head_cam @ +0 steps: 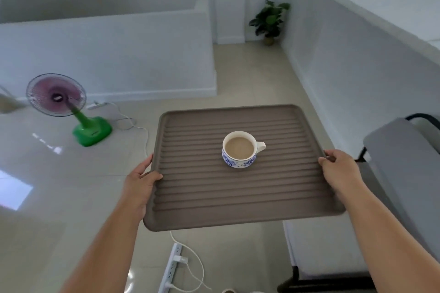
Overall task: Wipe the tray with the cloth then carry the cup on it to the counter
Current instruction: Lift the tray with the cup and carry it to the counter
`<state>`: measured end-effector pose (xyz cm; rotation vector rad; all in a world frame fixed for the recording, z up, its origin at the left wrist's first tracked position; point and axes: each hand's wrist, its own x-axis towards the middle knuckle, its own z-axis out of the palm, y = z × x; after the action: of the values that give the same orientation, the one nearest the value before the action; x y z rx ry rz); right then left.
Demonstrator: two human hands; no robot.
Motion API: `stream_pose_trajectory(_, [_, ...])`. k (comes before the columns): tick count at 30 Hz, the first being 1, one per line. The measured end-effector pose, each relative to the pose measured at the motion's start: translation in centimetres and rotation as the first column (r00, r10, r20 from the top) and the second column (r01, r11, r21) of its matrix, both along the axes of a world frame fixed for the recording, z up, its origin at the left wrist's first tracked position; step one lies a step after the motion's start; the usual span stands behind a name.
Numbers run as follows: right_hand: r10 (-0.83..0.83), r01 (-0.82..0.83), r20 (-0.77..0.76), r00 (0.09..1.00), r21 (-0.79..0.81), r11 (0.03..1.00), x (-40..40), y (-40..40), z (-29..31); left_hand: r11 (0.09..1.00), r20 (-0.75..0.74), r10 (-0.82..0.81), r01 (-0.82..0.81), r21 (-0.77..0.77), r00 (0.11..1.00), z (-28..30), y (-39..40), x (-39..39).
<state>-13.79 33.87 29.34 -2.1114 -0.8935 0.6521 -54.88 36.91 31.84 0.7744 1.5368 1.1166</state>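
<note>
A brown ribbed tray [238, 195] is held level in the air above the tiled floor. My left hand [140, 182] grips its left edge, thumb on top. My right hand [340, 169] grips its right edge. A white cup with a blue flower pattern [240, 150] stands upright near the tray's middle, its handle pointing right. It is full of a light brown drink. No cloth is in view.
A green fan with purple blades [71, 114] stands on the floor at left, its cord trailing. A white power strip [172, 266] lies on the floor below the tray. A grey table [404, 173] is at right. A potted plant [270, 21] stands in the far corner.
</note>
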Motion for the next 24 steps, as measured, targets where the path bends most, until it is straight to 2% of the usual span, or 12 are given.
stream_pose_trajectory(6, [0.148,-0.147,-0.038,0.988,0.025,0.989,-6.3,7.7,0.4,0.987,-0.070,0.159,-0.159,-0.002,0.985,0.9,1.7,-6.1])
stream_pose_trajectory(13, [0.356,-0.356,0.005,0.934,0.022,0.934,-13.7,17.6,0.8,0.938,-0.073,0.346,-0.347,0.000,0.935,0.0,3.4,-12.3])
stream_pose_trajectory(18, [0.493,-0.493,-0.007,0.870,0.023,0.870,-19.3,26.2,-0.1,0.879,-0.073,0.475,-0.476,0.003,0.877,-1.4,5.4,-15.9])
stream_pose_trajectory(24, [0.677,-0.677,-0.003,0.736,0.021,0.735,-26.5,37.3,-0.4,0.765,-0.082,0.640,-0.644,-0.029,0.764,-2.2,8.6,-18.5])
